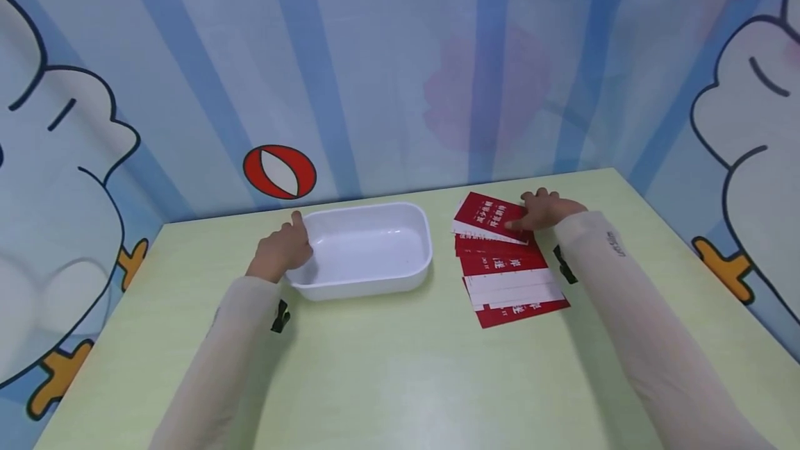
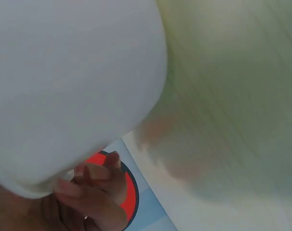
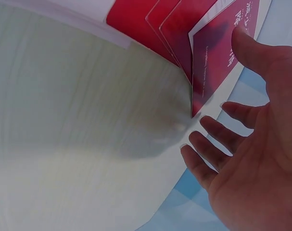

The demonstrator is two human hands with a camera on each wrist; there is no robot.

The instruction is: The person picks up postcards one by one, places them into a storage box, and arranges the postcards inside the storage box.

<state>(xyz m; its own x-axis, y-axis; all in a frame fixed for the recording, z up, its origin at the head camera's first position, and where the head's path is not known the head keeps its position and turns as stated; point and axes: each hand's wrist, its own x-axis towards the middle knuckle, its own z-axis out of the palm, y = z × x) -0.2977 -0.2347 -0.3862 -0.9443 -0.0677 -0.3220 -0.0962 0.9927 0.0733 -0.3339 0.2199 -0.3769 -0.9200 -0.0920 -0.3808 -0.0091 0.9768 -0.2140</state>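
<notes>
A white plastic tub (image 1: 359,288) stands left of centre on the table. My left hand (image 1: 281,250) grips the tub's left end, with the fingers (image 2: 95,192) curled under its rim in the left wrist view. Right of the tub lies a fanned stack of red and white cards (image 1: 500,264), some printed with white characters. At its far end, my right hand (image 1: 548,211) is over the top red card (image 1: 484,212). The right wrist view shows that hand's fingers (image 3: 215,134) spread and relaxed beside the card's corner, its thumb over the card's printed face.
The pale yellow-green table (image 1: 400,367) ends at a blue striped backdrop (image 1: 400,75) behind the tub and cards. Cartoon figures and a red ball are printed on the backdrop. Both forearms wear pale sleeves (image 1: 656,339), each with a small black clip near the wrist.
</notes>
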